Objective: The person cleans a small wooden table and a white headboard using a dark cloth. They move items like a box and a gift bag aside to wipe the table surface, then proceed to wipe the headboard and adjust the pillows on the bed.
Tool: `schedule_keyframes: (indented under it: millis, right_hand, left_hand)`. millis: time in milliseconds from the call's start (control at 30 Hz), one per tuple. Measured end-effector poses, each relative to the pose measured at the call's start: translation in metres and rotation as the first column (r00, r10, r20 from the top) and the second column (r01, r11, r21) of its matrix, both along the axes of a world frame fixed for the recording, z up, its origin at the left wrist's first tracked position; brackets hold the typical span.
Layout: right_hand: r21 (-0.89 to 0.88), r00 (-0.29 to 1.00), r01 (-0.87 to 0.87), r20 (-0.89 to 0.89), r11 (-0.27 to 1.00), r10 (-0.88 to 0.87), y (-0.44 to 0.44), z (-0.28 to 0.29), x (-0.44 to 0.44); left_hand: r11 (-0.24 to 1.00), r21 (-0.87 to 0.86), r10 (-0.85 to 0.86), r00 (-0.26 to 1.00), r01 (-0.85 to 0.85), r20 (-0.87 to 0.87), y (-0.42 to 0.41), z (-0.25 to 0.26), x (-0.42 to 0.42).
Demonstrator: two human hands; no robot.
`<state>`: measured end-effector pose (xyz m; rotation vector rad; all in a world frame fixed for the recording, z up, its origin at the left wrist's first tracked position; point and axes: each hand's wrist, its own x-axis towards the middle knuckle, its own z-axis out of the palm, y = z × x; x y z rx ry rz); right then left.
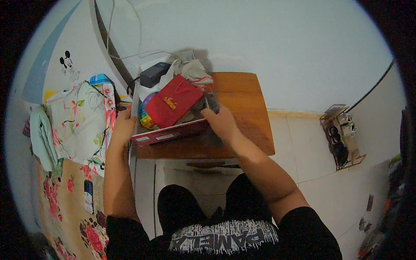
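Observation:
A cardboard box with a red outer side and pale inner walls stands on a small wooden table. Against the box's left wall is my left hand, its fingers partly hidden by the rim. My right hand is at the box's right edge, with its fingers on a dark grey item too blurred to name. A red paper bag with gold writing lies on top inside. Around it are a black box-shaped object, a rainbow-coloured round item and crumpled grey-beige cloth.
To the left is a bed with a floral sheet, bearing floral cloth, a rolled pale green cloth and a phone-like object. A white cable runs along the wall. A shoe rack stands at right.

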<state>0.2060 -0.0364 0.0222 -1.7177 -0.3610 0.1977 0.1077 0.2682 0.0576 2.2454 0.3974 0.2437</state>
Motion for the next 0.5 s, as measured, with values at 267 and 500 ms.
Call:
schedule_keyframes:
  millis: [267,500]
  right_hand:
    - [0.099,1.000,0.000,-0.005,0.995,0.000,-0.005,-0.002,0.002]
    - [-0.203,0.986,0.116,0.144,0.972,-0.088,-0.111,-0.011,-0.013]
  left_hand:
    - [0.719,-0.674,0.134,0.985,-0.170,-0.105,0.002,-0.012,0.001]
    - [0.537,-0.841,0.226,0.972,-0.064,0.070,-0.044,-0.044,-0.059]
